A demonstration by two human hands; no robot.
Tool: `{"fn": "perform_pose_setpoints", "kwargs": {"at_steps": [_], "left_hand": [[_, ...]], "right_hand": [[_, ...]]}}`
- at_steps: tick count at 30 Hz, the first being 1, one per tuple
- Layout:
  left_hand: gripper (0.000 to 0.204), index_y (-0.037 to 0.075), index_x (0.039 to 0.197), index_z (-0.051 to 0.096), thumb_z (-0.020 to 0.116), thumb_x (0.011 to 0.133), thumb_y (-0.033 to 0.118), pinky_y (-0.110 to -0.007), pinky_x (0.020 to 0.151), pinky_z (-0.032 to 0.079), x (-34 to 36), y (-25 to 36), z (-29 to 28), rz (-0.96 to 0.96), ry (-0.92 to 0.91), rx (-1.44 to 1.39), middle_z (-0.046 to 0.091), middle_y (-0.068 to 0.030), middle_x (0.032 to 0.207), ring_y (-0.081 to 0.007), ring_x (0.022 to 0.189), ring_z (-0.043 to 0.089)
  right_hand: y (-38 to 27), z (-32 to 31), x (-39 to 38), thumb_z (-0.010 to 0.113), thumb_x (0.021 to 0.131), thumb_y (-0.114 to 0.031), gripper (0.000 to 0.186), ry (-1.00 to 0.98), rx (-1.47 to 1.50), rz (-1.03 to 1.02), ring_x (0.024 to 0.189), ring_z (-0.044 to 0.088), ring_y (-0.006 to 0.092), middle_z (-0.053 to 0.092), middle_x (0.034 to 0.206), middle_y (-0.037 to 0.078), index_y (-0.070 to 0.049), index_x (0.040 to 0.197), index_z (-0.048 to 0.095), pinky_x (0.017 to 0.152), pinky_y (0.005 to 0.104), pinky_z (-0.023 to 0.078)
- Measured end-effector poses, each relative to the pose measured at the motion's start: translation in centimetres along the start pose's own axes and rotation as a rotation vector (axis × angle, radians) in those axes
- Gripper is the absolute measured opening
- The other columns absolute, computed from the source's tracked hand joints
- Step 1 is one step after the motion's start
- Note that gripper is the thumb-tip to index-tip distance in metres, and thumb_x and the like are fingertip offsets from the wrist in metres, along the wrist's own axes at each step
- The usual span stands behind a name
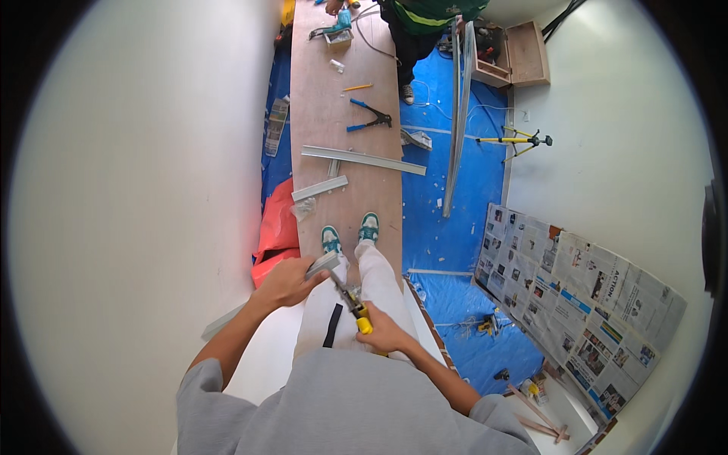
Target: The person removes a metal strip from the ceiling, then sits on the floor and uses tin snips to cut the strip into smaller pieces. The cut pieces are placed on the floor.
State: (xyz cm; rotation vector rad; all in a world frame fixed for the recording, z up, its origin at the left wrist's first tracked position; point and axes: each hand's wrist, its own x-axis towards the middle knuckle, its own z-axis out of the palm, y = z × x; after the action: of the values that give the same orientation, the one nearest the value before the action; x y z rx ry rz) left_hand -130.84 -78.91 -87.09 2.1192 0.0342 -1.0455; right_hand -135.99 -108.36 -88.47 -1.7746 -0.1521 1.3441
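Observation:
My left hand (285,281) is closed around a grey metal channel (324,262), whose near end sticks out past the thumb. A similar grey length shows behind my left forearm; whether it is the same piece I cannot tell. In my right hand (383,331) is a pair of tin snips (362,317) with yellow and black handles. Their metal jaws point up and left, at the channel's end beside my left thumb. Whether the blades touch the metal is too small to tell. Both hands are in front of my lap, above my white trousers.
My shoes rest on a plywood board (318,98) bearing cut metal channels (364,158), a blue-handled crimping tool (369,117) and a pencil (358,87). Beyond, another person (428,23) stands near a teal power tool (341,23). Rightward are a yellow tripod (519,140) and newspaper-covered panel (561,296).

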Motion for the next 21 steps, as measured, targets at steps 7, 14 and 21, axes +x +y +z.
{"fn": "perform_pose_setpoints", "kwargs": {"at_steps": [7,14,21], "left_hand": [[0.073,-0.001,0.112,0.065,0.048,0.1,0.069,-0.053,0.088,0.049,5.9,-0.5,1.2,0.166,0.124,-0.059,0.065,-0.028,0.107,-0.0455,0.102,0.063],[0.073,0.001,0.115,0.068,0.062,0.091,0.07,-0.052,0.087,0.05,20.5,-7.8,5.2,0.228,0.223,0.023,0.063,-0.023,0.104,-0.044,0.1,0.062],[0.082,0.0,0.114,0.068,0.06,0.087,0.077,-0.049,0.083,0.054,42.6,-18.6,13.9,0.253,0.267,0.12,0.07,-0.0215,0.096,-0.0418,0.095,0.068]], "right_hand": [[1.4,-3.9,1.7,0.078,0.076,-0.024,0.079,0.059,-0.075,0.086,0.113,0.061,0.0474,0.062,0.119,0.03,0.004,0.139,0.04,0.099,0.0461,0.049],[9.8,-8.6,13.1,0.078,0.076,-0.027,0.081,0.155,-0.189,0.134,0.119,0.06,0.0472,0.061,0.124,0.032,0.006,0.141,0.042,0.102,0.0468,0.049],[25.7,-14.6,30.4,0.076,0.076,-0.029,0.081,0.094,-0.147,0.262,0.115,0.062,0.0485,0.064,0.121,0.033,0.005,0.143,0.044,0.101,0.0468,0.05]]}}
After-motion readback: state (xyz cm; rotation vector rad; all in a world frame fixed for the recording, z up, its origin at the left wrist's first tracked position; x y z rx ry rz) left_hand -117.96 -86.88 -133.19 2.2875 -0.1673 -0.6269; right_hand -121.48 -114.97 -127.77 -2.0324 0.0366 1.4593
